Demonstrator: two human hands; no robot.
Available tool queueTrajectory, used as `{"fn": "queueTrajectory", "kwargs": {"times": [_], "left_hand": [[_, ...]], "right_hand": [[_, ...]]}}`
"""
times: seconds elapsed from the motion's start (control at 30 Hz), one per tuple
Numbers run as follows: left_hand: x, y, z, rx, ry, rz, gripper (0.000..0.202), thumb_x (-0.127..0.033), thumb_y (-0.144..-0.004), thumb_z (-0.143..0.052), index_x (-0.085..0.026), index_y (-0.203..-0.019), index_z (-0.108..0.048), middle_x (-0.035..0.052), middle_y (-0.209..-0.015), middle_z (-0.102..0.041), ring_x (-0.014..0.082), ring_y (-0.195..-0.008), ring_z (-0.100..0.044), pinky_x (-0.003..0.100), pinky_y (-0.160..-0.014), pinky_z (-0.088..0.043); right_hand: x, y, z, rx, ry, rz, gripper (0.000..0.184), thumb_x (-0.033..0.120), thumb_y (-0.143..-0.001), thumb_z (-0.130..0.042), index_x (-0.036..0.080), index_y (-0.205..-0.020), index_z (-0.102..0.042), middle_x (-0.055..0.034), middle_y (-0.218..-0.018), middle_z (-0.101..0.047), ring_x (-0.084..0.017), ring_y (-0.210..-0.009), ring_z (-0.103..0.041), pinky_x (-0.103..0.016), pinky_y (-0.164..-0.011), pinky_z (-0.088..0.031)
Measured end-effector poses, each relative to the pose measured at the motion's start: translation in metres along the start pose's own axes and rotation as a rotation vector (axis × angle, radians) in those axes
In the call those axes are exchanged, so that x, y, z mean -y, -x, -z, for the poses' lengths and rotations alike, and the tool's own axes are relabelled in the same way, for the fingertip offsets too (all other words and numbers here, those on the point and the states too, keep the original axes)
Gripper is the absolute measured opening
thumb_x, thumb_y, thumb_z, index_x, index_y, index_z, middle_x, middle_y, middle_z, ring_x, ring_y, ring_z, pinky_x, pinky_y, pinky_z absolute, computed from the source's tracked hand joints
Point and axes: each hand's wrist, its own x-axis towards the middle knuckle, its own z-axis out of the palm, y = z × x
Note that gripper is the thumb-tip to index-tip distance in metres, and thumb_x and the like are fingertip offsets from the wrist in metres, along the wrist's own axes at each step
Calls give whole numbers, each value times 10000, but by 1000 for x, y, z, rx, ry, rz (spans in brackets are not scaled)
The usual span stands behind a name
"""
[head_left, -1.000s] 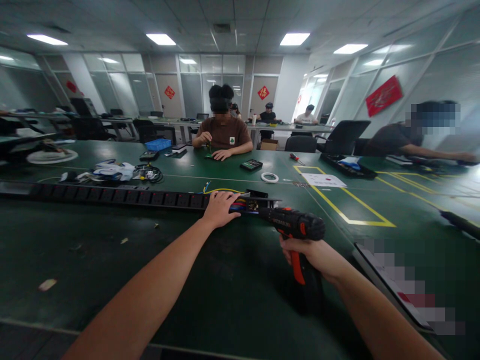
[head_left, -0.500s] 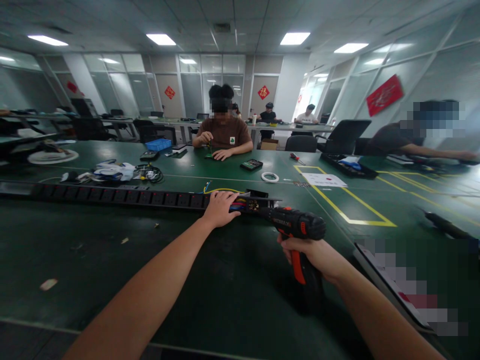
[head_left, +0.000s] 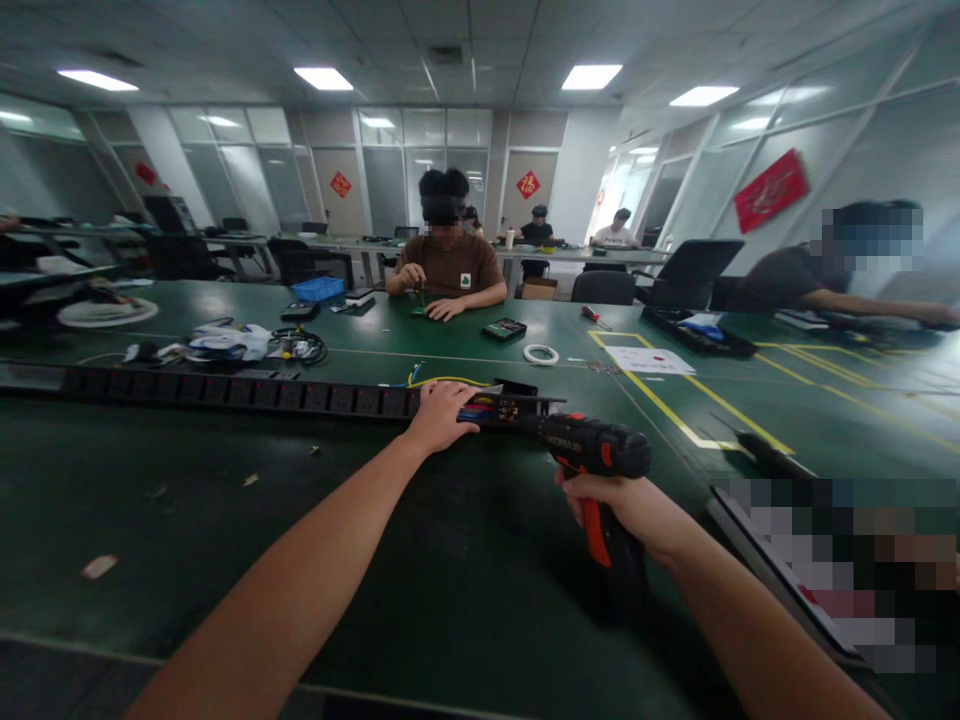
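A long black power strip (head_left: 292, 396) with a row of sockets lies across the table. Its right end is uncovered, showing coloured wires (head_left: 474, 412) and a small circuit board (head_left: 509, 409). My left hand (head_left: 441, 415) grips the strip beside this opening, fingers over the top and thumb along the near side. In my right hand (head_left: 611, 497) is a black and orange cordless drill (head_left: 596, 443), held by its handle and pointing left. The drill's nose is at the strip's right end; whether its tip touches anything is hidden.
Yellow and blue wires (head_left: 450, 381) stick out behind the strip. Beyond lie bagged cables (head_left: 229, 342), a white ring (head_left: 541, 355), a paper sheet (head_left: 649, 359) and a screwdriver (head_left: 595, 317). A co-worker (head_left: 450, 265) sits opposite. At right, a dark pointed tool (head_left: 772, 455) is near a blurred-out area.
The dark pointed tool at the right has shifted left, towards the yellow tape corner. Both my hands, the drill and the power strip stay almost where they were.
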Motion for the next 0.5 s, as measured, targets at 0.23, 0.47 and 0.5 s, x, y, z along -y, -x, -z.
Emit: {"fn": "queueTrajectory", "kwargs": {"times": [0.23,0.47,0.5], "left_hand": [[-3,2,0,-33,-46,-10,648,-529,-801,-765,-295,-1371,-566,62,-1372,-614,314,-1278,-510,504,-1123,-263],[-4,4,-1,-56,-81,-18,660,-543,-810,-747,-283,-1386,-556,69,-1363,-615,314,-1263,-517,501,-1119,-274],[-4,4,-1,-55,-84,-19,661,-545,-811,-746,-282,-1387,-555,71,-1364,-614,315,-1265,-516,502,-1119,-274]], "right_hand": [[-2,0,1,4,-2,-7,186,316,-697,-706,179,-817,-669,7,-590,-621,-175,-572,-576,-297,-584,-461],[-5,-2,2,12,-4,0,172,315,-695,-710,178,-785,-659,-2,-599,-621,-177,-575,-573,-305,-588,-465],[-4,-2,2,12,-4,-1,172,318,-692,-712,178,-772,-655,-2,-597,-619,-177,-574,-573,-304,-586,-464]]}}
